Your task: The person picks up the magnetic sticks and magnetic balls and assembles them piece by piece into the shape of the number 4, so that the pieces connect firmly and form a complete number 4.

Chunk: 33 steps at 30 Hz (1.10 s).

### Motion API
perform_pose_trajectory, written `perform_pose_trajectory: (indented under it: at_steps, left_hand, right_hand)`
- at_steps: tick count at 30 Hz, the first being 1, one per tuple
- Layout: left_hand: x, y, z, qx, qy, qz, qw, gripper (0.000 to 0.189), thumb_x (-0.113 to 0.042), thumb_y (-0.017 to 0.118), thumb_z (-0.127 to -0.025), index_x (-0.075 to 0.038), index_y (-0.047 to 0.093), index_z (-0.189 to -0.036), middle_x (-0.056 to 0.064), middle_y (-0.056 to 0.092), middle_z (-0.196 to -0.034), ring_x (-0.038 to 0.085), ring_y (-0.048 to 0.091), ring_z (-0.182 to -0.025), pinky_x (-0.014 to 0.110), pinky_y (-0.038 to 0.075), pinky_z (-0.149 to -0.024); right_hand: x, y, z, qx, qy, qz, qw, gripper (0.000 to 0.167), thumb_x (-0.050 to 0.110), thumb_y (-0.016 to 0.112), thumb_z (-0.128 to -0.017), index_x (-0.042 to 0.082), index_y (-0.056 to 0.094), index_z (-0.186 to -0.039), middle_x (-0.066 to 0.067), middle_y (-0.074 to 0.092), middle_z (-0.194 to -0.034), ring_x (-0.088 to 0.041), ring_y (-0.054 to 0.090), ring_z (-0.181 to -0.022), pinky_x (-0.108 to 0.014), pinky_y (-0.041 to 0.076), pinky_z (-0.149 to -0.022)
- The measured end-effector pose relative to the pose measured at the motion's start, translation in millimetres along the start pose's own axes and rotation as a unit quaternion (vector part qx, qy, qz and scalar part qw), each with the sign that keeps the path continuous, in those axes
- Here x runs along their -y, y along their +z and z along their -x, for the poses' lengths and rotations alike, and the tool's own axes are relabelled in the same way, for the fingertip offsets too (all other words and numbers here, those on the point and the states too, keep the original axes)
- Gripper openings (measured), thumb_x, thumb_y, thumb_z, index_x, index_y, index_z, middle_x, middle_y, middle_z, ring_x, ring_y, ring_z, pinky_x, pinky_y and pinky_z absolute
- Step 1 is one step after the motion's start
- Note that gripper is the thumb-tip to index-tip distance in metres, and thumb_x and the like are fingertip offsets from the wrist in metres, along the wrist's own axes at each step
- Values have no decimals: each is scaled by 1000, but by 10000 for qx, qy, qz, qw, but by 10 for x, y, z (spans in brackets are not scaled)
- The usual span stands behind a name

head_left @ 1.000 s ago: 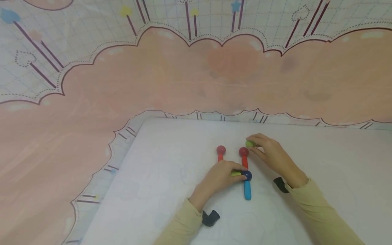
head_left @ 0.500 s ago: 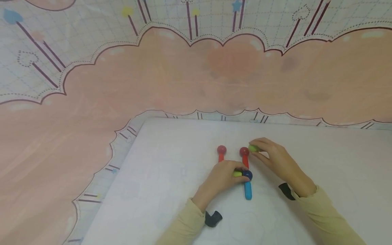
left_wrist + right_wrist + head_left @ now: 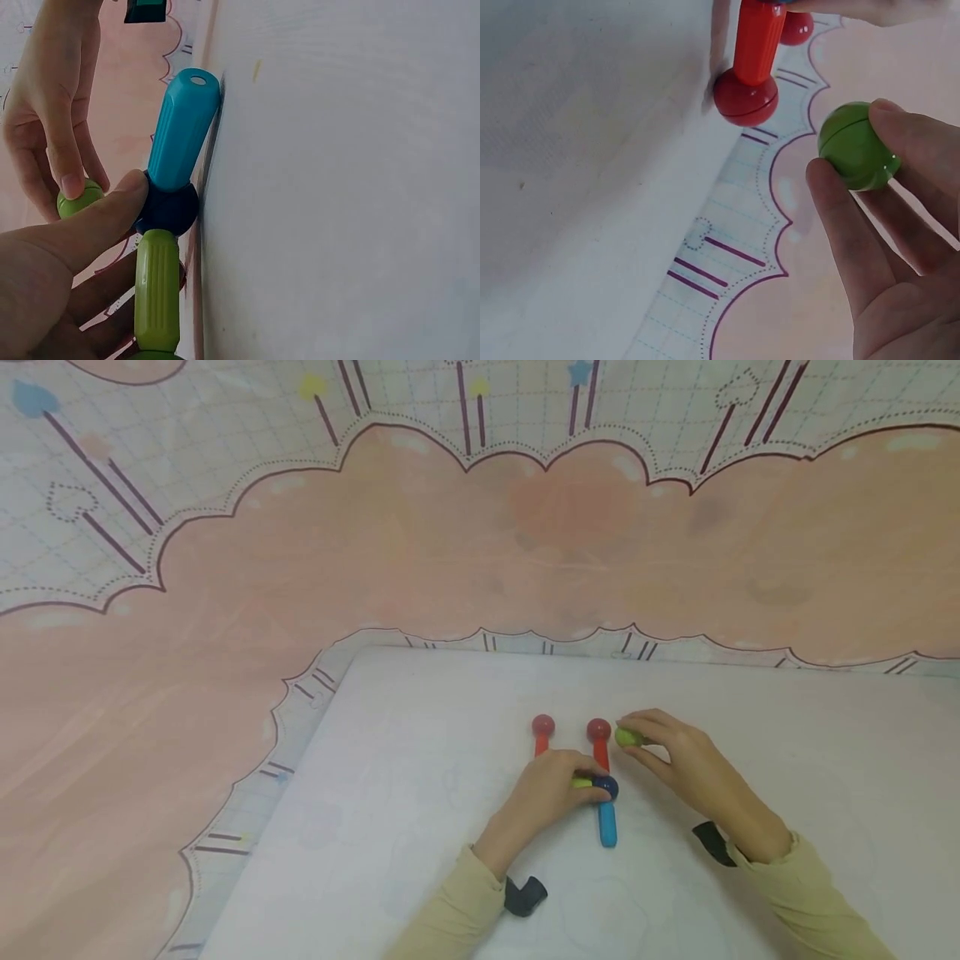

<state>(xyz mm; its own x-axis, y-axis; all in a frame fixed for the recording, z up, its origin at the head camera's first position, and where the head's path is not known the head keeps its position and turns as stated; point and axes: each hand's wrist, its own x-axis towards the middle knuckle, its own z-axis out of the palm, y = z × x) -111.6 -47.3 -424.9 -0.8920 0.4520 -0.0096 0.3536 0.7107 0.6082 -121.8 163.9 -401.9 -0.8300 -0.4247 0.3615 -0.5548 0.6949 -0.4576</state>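
My left hand (image 3: 543,797) grips a dark blue ball (image 3: 169,212) between thumb and fingers. Joined to that ball are a light blue rod (image 3: 184,135), pointing toward me in the head view, and a green rod (image 3: 157,289), partly behind the hand. A red rod (image 3: 759,45) runs from the blue ball to a red ball (image 3: 598,731). Farther left, another red ball (image 3: 543,725) tops a second red rod (image 3: 542,746), whose lower end the left hand hides. My right hand (image 3: 686,764) pinches a green ball (image 3: 855,146) in its fingertips, just right of the nearer red ball.
The pieces are over a white tabletop (image 3: 375,793). Beyond its far edge lies a peach patterned cloth (image 3: 450,560) with scalloped outlines. Dark wrist mounts show at the left sleeve (image 3: 450,902) and the right sleeve (image 3: 798,881).
My right hand has shifted right and nearer to me with the green ball, from beside the red ball to a small gap away. The left hand has stayed almost still on the blue ball.
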Motion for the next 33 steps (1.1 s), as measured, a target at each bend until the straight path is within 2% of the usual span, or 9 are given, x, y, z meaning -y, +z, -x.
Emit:
perform_pose_trajectory:
  at_steps: [4,11,19,23,33]
  left_hand:
    - [-7,2,2,-24,-24,63,10000,32,-34,78,-85,-20,76,-113,-11,74,-102,3,62,-93,16,51,-90]
    - [-25,-12,2,5,-133,106,9999,32,-35,77,-85,-20,76,-114,-11,74,-103,4,63,-95,17,51,-92]
    - [-14,-13,-4,27,-167,147,9997,32,-34,78,-85,-21,76,-114,-11,75,-101,3,63,-93,17,51,-90]
    - [-9,-14,-4,44,-218,173,9996,32,-34,78,-85,-22,76,-114,-11,75,-101,3,62,-93,18,51,-91]
    - [17,-24,-3,45,-89,238,9997,30,-33,77,-86,-21,76,-114,-12,74,-100,2,62,-93,17,51,-91]
  right_hand:
    - [-1,-3,35,-60,-96,65,9999,40,5,82,-78,5,70,-117,-8,66,-113,-23,70,-92,-42,58,-82]
    - [50,-34,111,177,5,-11,9998,40,6,82,-80,7,69,-118,-7,62,-113,-24,69,-95,-42,58,-83]
    - [87,-37,196,-7,-325,11,9995,42,4,85,-75,7,71,-114,-3,64,-108,-20,70,-91,-38,59,-79]
    - [120,-46,230,23,-384,65,9992,44,5,87,-72,9,72,-114,-3,65,-107,-21,70,-92,-38,59,-78]
    - [170,-44,324,278,-490,98,9984,43,10,87,-73,10,71,-113,2,64,-105,-12,68,-88,-31,60,-75]
